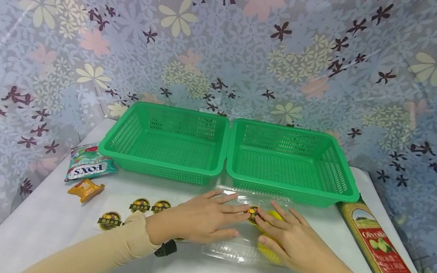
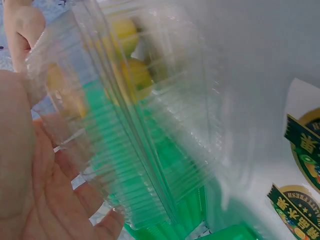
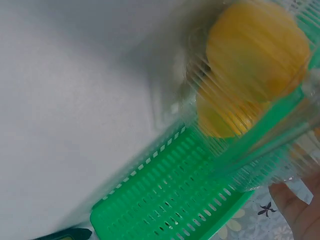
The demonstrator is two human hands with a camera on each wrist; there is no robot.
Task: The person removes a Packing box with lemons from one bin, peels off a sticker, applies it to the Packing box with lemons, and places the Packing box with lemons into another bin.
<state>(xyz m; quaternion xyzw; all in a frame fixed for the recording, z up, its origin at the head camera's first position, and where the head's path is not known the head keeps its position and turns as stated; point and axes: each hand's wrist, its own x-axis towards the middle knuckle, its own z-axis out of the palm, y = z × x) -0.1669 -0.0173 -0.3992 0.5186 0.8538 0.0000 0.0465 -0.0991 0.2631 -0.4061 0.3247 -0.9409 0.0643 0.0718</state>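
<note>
A clear plastic clamshell box [image 1: 235,249], its lid down, lies on the white table in front of the green baskets. Two yellow round fruits [image 3: 257,50] show through its ribbed wall, toward its right side in the head view. A round black-and-gold sticker [image 1: 252,214] is on the lid. My left hand [image 1: 206,217] rests on the left part of the lid, fingers extended. On the right part, over the fruit, lies my right hand [image 1: 296,240] with its fingers spread and straight. Both sets of fingertips point toward the sticker.
Two green baskets [image 1: 161,164] stand side by side behind the box. Several loose-looking round stickers [image 1: 110,221] lie at left, near a teal candy bag [image 1: 90,165] and an orange snack packet [image 1: 86,190]. A long pasta pack [image 1: 387,259] lies at right.
</note>
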